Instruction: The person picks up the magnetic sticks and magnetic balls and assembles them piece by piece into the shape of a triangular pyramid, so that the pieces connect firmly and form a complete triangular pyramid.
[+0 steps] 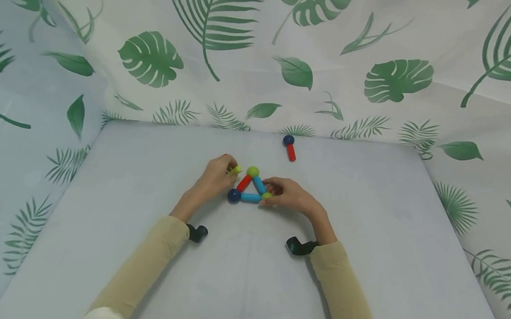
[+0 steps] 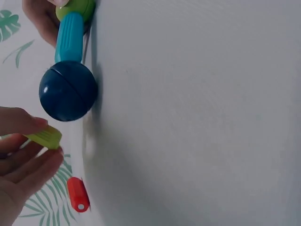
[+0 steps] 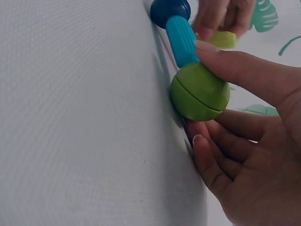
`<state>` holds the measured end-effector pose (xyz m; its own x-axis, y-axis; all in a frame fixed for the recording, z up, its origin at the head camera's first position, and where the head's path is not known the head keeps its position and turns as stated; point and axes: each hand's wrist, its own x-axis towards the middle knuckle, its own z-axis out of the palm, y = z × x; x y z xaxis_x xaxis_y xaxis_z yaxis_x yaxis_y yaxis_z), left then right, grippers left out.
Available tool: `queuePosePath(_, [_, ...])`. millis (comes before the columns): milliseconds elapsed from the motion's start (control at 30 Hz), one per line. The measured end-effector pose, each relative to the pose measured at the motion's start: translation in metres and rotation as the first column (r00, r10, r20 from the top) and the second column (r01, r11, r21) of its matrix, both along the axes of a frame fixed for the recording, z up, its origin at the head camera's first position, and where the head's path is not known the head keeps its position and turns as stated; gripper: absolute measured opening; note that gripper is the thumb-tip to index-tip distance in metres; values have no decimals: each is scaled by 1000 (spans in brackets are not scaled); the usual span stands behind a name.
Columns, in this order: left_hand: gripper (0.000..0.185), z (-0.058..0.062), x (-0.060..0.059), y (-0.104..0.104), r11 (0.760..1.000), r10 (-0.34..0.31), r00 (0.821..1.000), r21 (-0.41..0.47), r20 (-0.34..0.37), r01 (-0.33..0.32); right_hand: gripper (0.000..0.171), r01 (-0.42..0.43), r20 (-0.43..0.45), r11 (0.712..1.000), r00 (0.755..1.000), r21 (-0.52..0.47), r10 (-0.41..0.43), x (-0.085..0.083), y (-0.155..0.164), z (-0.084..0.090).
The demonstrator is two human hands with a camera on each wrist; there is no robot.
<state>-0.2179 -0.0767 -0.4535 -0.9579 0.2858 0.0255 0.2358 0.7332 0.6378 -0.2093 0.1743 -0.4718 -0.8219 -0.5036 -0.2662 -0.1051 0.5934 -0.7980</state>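
I see a pale table [image 1: 366, 226] with a leaf-print cloth [image 1: 290, 48] hung up behind it and at the sides. In the middle of the head picture lies a little triangle [image 1: 250, 186] made of sticks and balls: a red stick, two blue sticks, a dark blue ball [image 1: 233, 195] and two green balls. My left hand [image 1: 215, 177] is just left of the triangle, and its fingers pinch a small yellow-green stick [image 1: 235, 169]. My right hand [image 1: 289, 194] is on the right side, with its thumb and fingers curled round the green ball [image 3: 200, 92] at that corner. Near the top middle, well apart, lies a loose red stick [image 1: 291, 153] touching another dark ball [image 1: 288, 140].
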Motion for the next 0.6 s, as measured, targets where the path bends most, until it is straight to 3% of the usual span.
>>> queuePosePath(333, [22, -3, -1, 14, 971, -109, 990, 204, -92, 126, 62, 1, 9, 1000, 1000, 9, -1, -1, 1, -1])
queuePosePath(600, [23, -3, 0, 20, 956, -131, 986, 251, -103, 153, 63, -10, -4, 1000, 1000, 7, 10, -2, 1, -2])
